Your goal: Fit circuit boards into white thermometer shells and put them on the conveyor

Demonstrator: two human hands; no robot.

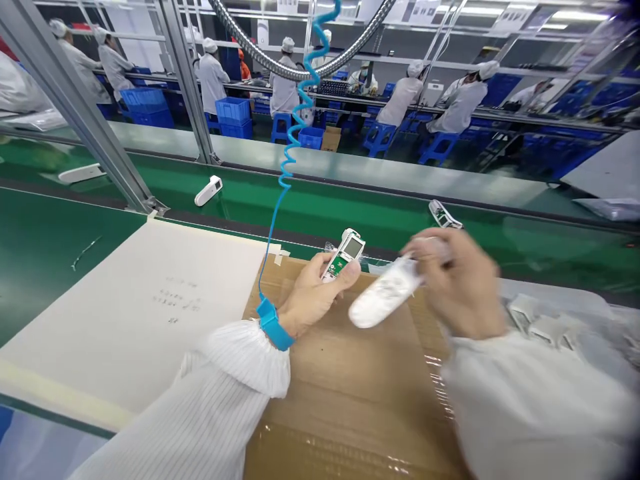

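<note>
My left hand [320, 287] is closed around a small white handheld device [344, 256] whose green circuit board and grey screen lie exposed. A blue anti-static wrist strap [274, 324] circles that wrist. In my right hand [457, 280], blurred by motion, is a long white plastic cover [386, 293], tilted down to the left. The cover and the device are apart, above a brown cardboard sheet [360, 393]. To the right, a clear plastic bag [555, 297] holds several white plastic parts [545, 327], partly hidden by my right sleeve.
A blue coiled cord [300, 100] hangs down to the wrist strap. On the green conveyor belt [320, 207] lie a white device [208, 191], another [81, 173] at far left, and an open casing [445, 215]. A metal post [85, 100] rises at left beside white paper [145, 307].
</note>
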